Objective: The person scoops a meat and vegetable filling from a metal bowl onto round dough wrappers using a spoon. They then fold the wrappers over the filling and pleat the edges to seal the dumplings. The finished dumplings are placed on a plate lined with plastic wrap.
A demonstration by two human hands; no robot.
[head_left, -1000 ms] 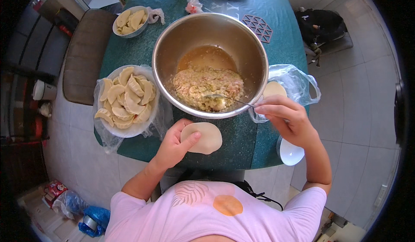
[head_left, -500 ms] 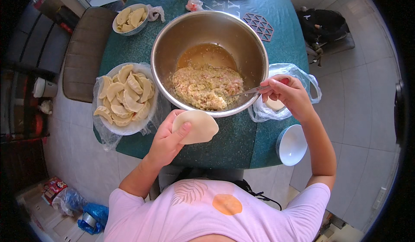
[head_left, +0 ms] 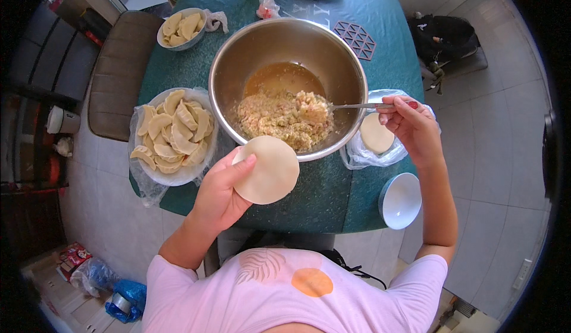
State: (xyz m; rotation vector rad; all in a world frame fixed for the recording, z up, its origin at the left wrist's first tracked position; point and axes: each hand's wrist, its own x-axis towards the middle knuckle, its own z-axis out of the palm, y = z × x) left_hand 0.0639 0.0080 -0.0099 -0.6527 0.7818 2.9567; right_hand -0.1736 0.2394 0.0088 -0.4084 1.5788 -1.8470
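Compared with the earlier frame, the dough round (head_left: 270, 172) now faces the camera more fully over the tabletop's (head_left: 318, 205) near edge, and the spoon (head_left: 354, 105) has risen with a lump of filling (head_left: 313, 109) inside the steel bowl (head_left: 267, 44). The left hand (head_left: 220, 193) grasps the round's edge, thumb on top; the right hand (head_left: 410, 122) pinches the spoon's handle, fingers closed. A small bowl (head_left: 401, 202) sits by the near right corner, dumplings (head_left: 178, 127) lie along the left edge, and a brown chair (head_left: 119, 74) stands beyond on tiled floor (head_left: 499, 142).

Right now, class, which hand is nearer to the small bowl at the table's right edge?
Right. The right hand is beyond the bowl, holding a spoon; the left hand is well to the bowl's left, holding a dough round.
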